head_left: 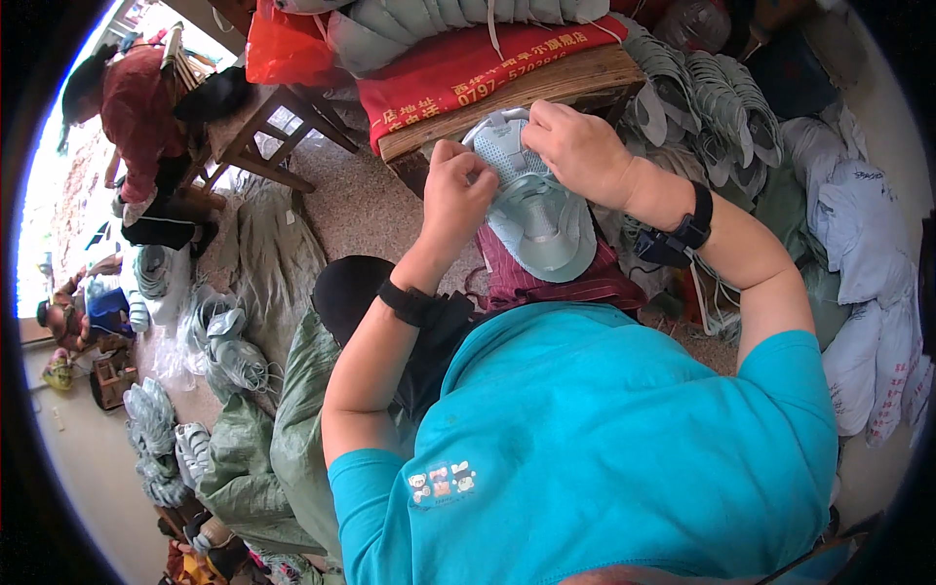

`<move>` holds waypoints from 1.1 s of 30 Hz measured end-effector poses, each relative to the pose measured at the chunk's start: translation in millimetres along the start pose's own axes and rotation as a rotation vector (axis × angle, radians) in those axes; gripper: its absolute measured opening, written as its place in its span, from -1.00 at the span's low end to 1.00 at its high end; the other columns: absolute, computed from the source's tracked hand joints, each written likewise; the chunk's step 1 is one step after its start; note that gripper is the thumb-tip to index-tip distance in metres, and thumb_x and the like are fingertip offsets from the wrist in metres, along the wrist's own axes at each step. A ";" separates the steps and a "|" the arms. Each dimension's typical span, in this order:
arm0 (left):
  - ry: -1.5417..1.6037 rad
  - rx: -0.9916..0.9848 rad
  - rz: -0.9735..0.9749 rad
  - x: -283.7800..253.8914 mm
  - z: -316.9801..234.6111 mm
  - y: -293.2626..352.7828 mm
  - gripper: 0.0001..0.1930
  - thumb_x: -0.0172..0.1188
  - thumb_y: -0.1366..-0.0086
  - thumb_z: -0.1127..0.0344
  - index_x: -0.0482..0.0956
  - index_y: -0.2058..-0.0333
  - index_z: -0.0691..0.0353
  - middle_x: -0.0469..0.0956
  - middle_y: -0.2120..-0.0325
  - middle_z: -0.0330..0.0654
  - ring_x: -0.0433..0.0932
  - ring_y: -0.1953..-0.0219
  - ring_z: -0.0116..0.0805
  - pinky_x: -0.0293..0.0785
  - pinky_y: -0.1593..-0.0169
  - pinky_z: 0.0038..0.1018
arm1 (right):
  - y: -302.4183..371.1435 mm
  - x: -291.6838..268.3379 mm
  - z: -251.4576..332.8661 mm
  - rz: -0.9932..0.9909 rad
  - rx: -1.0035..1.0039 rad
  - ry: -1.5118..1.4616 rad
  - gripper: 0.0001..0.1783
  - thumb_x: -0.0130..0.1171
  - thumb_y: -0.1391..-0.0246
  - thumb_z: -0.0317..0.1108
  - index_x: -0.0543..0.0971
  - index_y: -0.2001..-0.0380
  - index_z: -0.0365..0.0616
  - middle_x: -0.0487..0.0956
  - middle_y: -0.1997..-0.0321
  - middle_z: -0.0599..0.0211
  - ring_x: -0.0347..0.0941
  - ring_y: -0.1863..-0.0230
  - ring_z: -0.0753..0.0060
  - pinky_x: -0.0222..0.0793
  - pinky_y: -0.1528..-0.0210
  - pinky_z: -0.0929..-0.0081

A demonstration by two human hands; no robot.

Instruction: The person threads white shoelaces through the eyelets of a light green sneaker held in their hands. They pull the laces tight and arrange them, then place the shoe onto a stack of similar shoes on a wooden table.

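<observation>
A pale blue-grey shoe upper [538,229] with a perforated part lies over my lap, its far end against the front of a wooden bench. My left hand [456,195] is closed in a pinch at the upper's left edge. On the opposite side, the fingers of my right hand [575,151] are bent and pressed together on the far right edge of the upper. Whether a thread or needle is between the fingertips is too small to tell. Maroon striped cloth [526,283] lies under the upper.
On the wooden bench [585,78] lie a red printed cloth [429,93] and a row of grey uppers [419,34]. More stacked uppers [721,107] and white sacks [858,224] stand to the right. Green sacks [239,458] lie left. A person [136,107] sits by a wooden stool [258,127].
</observation>
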State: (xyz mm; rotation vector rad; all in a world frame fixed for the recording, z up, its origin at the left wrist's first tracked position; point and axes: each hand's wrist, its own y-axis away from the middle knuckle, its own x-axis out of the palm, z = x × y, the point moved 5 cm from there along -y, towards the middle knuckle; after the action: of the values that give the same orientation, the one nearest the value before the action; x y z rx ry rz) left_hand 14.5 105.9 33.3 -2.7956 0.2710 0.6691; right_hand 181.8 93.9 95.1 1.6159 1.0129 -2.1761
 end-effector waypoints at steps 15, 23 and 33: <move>0.980 -0.186 0.003 -32.9 -24.8 24.2 -0.82 -0.04 -0.47 0.27 0.46 0.17 0.23 0.26 0.60 -0.44 0.18 0.56 -0.66 0.15 0.44 -0.67 | -5.2 24.1 5.0 0.105 0.272 -0.279 -0.72 0.19 -0.01 -0.46 0.41 0.19 -0.18 0.53 0.43 0.20 0.53 0.34 0.05 0.45 0.26 0.21; 1.044 -0.241 -0.091 -32.5 0.0 36.4 -0.81 -0.03 -0.40 0.40 0.42 0.06 0.25 0.32 0.50 -0.37 0.24 0.51 -0.63 0.21 0.41 -0.67 | -15.3 14.3 9.3 0.078 0.189 -0.272 -0.64 0.15 0.04 -0.51 0.39 0.11 -0.17 0.50 0.28 0.21 0.53 0.27 0.11 0.47 0.23 0.25; 1.076 -0.278 -0.110 -21.5 11.5 44.0 -0.83 -0.04 -0.43 0.40 0.43 0.07 0.29 0.37 0.46 -0.34 0.28 0.46 -0.61 0.26 0.34 -0.66 | -23.6 41.1 32.4 0.274 -0.073 0.060 -0.58 0.14 0.09 -0.54 0.38 0.07 -0.22 0.48 0.25 0.16 0.55 0.41 0.17 0.49 0.44 0.25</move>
State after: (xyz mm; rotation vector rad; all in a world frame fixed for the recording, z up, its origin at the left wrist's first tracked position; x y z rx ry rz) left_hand -19.6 70.0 24.5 -3.1044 0.2058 -0.9436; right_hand 129.7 98.1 71.3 1.6844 0.8210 -1.9011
